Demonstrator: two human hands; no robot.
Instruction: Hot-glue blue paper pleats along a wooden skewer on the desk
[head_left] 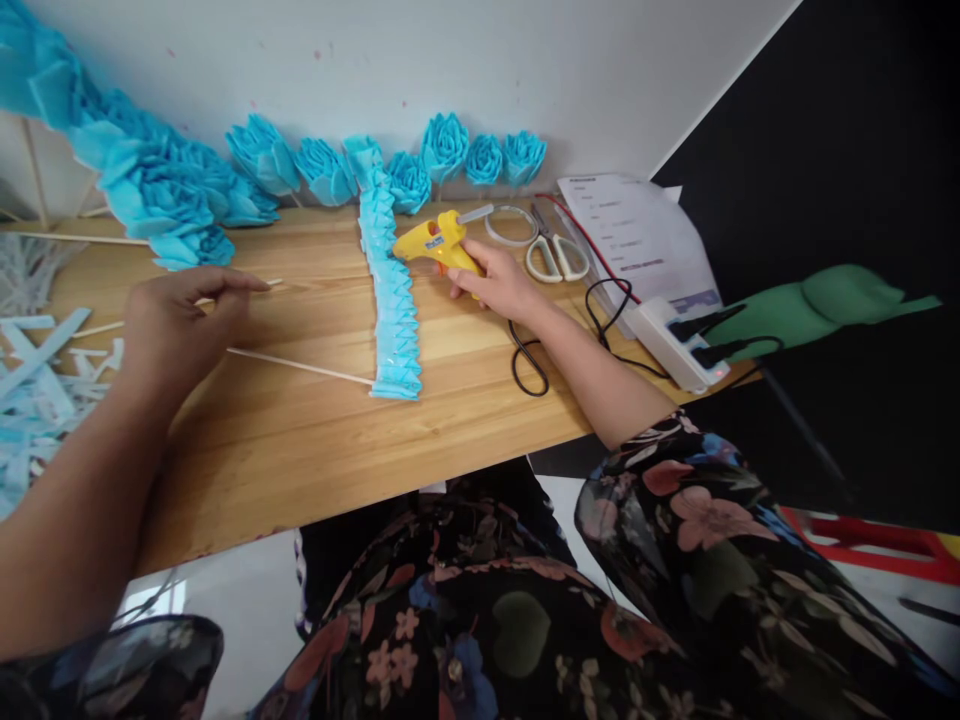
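My left hand (187, 320) is closed in a pinch on a thin wooden stick (276, 282), whose pale tip shows just past the fingertips. Wrapped round the handle of a yellow hot glue gun (439, 240) is my right hand (499, 280). A clear glue stick (475, 214) pokes out of the gun's back. The nozzle is at the right edge of a pleated blue paper strip (394, 310), which lies lengthwise on the table. Another thin stick (300, 365) runs from beside my left hand to the strip's near end.
Blue paper flowers (445, 146) line the wall, with a larger cluster (165, 190) at left. Paper scraps (37, 380) pile up on the table (300, 450). Scissors (556, 258), a clear ring (511, 226), printed sheets (637, 235), a black cord (531, 370) and a power strip (679, 345) are at right.
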